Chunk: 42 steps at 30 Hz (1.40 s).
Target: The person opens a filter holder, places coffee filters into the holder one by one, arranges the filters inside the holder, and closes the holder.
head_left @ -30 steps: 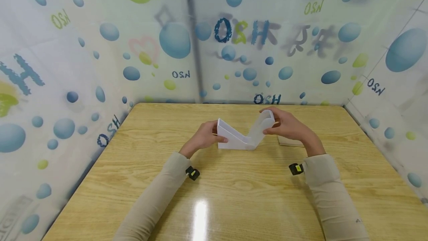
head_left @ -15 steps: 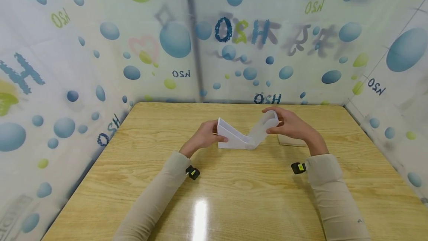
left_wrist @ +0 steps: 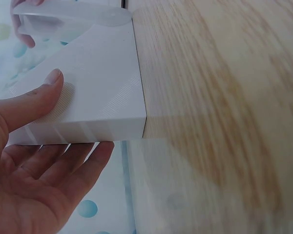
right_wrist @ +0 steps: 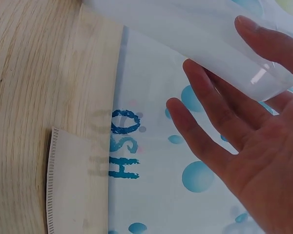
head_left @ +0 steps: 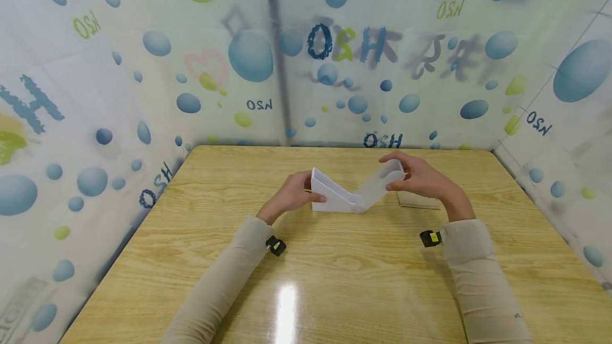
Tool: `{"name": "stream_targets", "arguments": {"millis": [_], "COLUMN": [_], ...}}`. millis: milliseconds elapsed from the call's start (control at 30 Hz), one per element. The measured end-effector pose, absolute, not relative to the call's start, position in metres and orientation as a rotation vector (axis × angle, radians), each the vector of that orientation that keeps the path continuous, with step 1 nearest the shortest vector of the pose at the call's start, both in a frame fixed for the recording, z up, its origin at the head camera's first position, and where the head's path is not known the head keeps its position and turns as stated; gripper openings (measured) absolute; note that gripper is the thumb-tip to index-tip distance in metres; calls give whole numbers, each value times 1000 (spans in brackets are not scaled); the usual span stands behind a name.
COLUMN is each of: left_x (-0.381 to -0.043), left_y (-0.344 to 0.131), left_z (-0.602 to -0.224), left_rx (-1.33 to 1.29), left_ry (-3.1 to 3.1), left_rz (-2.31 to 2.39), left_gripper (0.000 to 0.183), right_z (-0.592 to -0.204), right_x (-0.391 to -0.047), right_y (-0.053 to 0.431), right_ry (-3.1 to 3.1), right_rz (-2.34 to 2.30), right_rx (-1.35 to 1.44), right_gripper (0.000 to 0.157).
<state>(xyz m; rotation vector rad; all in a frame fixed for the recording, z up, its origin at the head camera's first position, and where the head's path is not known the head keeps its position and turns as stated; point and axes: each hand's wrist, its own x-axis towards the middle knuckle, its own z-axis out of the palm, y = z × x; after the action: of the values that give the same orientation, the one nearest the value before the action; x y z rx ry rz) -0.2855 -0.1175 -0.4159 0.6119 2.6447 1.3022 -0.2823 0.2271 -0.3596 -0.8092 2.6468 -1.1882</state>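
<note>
Towards the worktop's [head_left: 354,269] far edge, the white case [head_left: 337,204] stands with its translucent lid [head_left: 374,188] tipped wide; the left hand [head_left: 294,194] grips the case, the right hand [head_left: 423,178] pinches the lid, so opening looks done, letting go not yet

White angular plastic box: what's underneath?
Pale wood-grain tabletop shows along the lower edge of the white angular plastic box; the patch directly beneath is covered.
</note>
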Motion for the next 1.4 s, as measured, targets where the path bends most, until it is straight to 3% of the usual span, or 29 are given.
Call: {"name": "stream_targets", "arguments": {"millis": [633, 1400], "left_x": [-286, -285], "left_y": [-117, -117], "left_z": [-415, -413], "left_rx": [618, 610], "left_ry": [2642, 2644], "left_rz": [1303, 1297], "left_gripper": [39, 40], "right_z": [-359, -360], "right_x": [-284, -285], "right_y": [237, 244], "right_ry": [2645, 2642], "right_rz": [-1144, -1119], "right_rx": [-825, -797], "right_gripper": [41, 41]}}
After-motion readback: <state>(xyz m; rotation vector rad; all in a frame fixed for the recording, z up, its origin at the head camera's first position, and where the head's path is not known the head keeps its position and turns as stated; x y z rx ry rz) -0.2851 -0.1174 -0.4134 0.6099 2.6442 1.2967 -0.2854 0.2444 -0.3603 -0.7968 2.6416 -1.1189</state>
